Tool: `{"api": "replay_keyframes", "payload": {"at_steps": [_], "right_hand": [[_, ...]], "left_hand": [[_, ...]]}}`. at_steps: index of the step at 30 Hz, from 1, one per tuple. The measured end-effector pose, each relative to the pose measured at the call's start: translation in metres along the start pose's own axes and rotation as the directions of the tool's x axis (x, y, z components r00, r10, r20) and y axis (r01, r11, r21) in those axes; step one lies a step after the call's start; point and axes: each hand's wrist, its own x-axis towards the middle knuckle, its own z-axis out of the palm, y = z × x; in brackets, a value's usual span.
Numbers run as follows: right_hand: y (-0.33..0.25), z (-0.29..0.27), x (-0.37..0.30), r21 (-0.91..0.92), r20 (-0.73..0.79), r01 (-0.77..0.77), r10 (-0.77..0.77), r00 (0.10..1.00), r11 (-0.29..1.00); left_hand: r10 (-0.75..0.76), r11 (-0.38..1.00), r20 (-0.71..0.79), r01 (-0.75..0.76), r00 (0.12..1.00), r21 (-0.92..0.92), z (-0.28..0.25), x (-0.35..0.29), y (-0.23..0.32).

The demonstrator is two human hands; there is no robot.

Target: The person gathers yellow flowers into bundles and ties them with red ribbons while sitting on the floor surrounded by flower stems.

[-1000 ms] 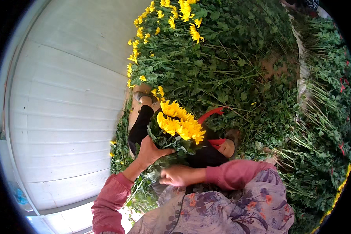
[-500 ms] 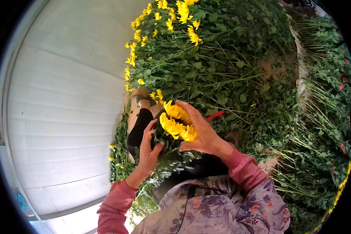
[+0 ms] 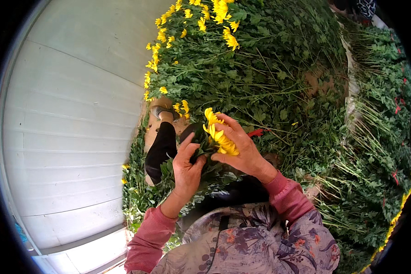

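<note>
My right hand (image 3: 242,150) curls round a small bunch of yellow chrysanthemums (image 3: 221,139), its palm and fingers against the outer side of the blooms. Close by on the left, my left hand (image 3: 186,171) has its fingers and thumb bent about the dark green leaves (image 3: 205,148) just under the flower heads. Leafy stems run down between my wrists toward my lap, and their lower ends are hidden.
Cut chrysanthemums (image 3: 278,82) lie heaped ahead, yellow heads to the left. A red tie (image 3: 259,132) lies beside my right hand. More bundles (image 3: 374,150) with red ties line the right, past a pale strip (image 3: 351,100). A white panelled wall (image 3: 73,137) stands left.
The flower heads have tilted and turned toward my right palm. My left hand has shifted right, closer to the stems, its fingers drawn in under the blooms.
</note>
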Motion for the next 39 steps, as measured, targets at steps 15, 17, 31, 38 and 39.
{"api": "replay_keyframes", "payload": {"at_steps": [15,17,31,38,39], "right_hand": [[-0.008,-0.011,0.012,0.163,0.123,-0.107,0.087,0.989,0.981],[0.003,-0.03,0.023,0.228,0.058,-0.055,0.043,0.997,0.972],[0.029,0.017,0.022,0.232,0.28,0.031,-0.097,0.955,0.972],[0.048,0.007,-0.014,0.731,0.11,-0.219,0.206,0.972,0.647],[0.049,0.015,-0.025,0.716,0.142,-0.242,0.202,0.969,0.655]], "left_hand": [[-0.065,0.601,0.073,-0.019,0.995,0.799,-0.083,-0.131,-0.06],[0.032,0.652,0.07,-0.074,0.997,0.754,-0.078,-0.123,-0.057],[-0.029,0.788,0.185,-0.091,0.982,0.609,-0.079,-0.092,-0.058],[-0.205,0.905,0.035,0.175,0.978,0.388,-0.168,-0.148,-0.156],[-0.204,0.909,0.059,0.166,0.977,0.383,-0.173,-0.147,-0.151]]}}
